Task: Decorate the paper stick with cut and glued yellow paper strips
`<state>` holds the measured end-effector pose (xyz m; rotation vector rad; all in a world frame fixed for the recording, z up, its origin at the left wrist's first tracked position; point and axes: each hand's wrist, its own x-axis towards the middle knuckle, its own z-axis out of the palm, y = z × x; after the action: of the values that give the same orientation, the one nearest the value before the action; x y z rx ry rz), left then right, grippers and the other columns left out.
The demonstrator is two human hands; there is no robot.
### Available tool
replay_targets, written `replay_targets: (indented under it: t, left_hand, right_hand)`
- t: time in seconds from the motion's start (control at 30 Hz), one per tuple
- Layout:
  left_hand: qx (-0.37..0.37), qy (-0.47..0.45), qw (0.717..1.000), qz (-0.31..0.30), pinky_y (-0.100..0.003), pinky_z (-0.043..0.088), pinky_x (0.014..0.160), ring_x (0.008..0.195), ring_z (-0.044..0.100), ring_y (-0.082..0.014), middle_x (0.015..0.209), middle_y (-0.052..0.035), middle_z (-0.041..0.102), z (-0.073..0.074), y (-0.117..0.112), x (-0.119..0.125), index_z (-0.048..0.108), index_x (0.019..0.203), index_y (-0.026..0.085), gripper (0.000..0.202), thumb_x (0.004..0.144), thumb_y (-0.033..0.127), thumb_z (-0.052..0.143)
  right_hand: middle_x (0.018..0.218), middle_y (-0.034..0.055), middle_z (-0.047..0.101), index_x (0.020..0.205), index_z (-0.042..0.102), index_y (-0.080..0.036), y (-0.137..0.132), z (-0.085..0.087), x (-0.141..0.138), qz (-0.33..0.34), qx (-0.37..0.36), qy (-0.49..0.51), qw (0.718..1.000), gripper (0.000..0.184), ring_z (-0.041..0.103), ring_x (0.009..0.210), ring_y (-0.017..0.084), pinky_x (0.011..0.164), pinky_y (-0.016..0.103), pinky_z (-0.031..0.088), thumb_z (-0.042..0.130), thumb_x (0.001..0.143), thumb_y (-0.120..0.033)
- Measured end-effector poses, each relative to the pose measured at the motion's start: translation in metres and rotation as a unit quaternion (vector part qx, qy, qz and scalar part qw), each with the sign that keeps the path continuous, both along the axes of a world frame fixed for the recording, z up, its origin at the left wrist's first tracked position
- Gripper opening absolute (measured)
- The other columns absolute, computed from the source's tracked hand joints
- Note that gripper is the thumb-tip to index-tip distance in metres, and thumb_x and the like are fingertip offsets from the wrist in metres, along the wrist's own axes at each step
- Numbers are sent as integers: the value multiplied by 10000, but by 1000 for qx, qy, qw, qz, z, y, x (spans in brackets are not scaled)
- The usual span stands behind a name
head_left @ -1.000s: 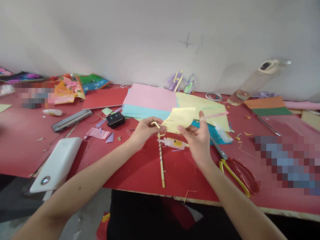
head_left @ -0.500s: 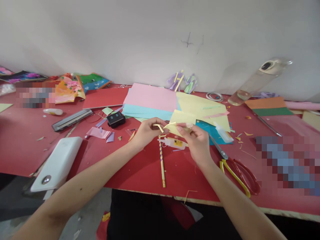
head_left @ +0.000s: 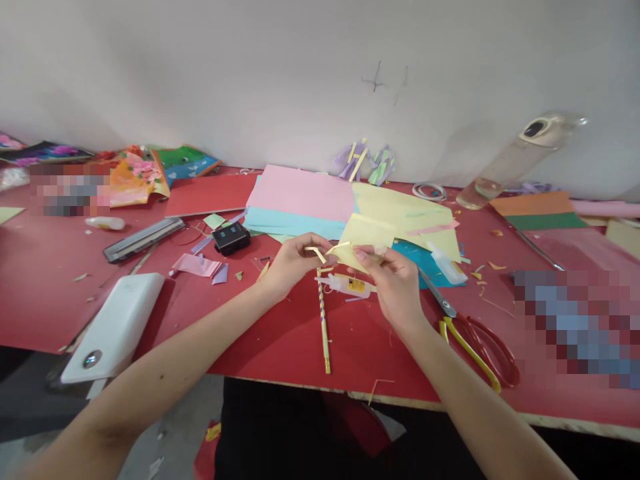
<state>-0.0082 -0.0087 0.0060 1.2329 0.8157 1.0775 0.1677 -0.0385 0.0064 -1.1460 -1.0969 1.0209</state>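
Note:
My left hand (head_left: pixel 293 265) is closed in a pinch on a narrow yellow paper strip (head_left: pixel 317 254), bent at an angle. Part of the strip (head_left: pixel 341 249) slants up toward my right hand (head_left: pixel 396 283), whose thumb and forefinger are pressed together beside its tip. Whatever those right fingers hold, if anything, is hidden. A small whitish bit (head_left: pixel 380 251) shows at a right fingertip. Below the hands lie a clear glue bottle (head_left: pixel 353 285) with a yellow label and a yellow patterned pencil (head_left: pixel 323 320). Scissors (head_left: pixel 470 340) with red and yellow handles rest by my right forearm.
Pink paper (head_left: pixel 305 193) and yellow paper (head_left: pixel 400 207) lie at the back. A clear bottle (head_left: pixel 505 170) leans at the wall. At left are a white power bank (head_left: pixel 117 323), a black box (head_left: pixel 231 238) and a metallic case (head_left: pixel 145 240). Paper scraps litter the red tabletop.
The strip's right-hand part has shifted slightly upward, and its tip now shows apart from my right fingertips. Both hands are otherwise almost still.

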Motion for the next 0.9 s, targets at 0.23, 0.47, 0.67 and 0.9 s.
replay_targets:
  t: [0.23,0.47,0.67,0.9]
  left_hand:
    - [-19,-17,1000,-15,-235,466,639,671,612,-104,735,8,639,2,1,-1,624,788,161,186,690,227,768]
    - [-14,-8,1000,-14,-239,463,638,687,627,-119,733,0,646,1,2,-3,621,800,164,199,698,249,768]
    - [2,16,1000,-2,-233,470,635,692,621,-117,739,-3,639,3,2,-4,611,837,162,215,716,265,756]
    - [55,63,997,7,-223,469,610,681,588,-106,791,-8,624,7,2,-4,607,856,157,220,716,261,742]
  right_hand:
    - [832,8,713,834,734,-219,2,-5,3,-21,18,-21,999,166,664,814,187,786,364,577,756,723,-341]
    - [872,23,710,878,720,-208,4,-8,4,-10,13,-19,1000,188,667,853,199,786,358,566,726,755,-350]
    - [962,31,708,951,698,-218,5,-8,6,15,-5,-44,999,261,682,849,198,774,337,564,736,744,-372]
    - [929,18,701,970,678,-230,5,-7,6,36,-17,-44,998,295,695,792,187,693,302,588,756,721,-368]
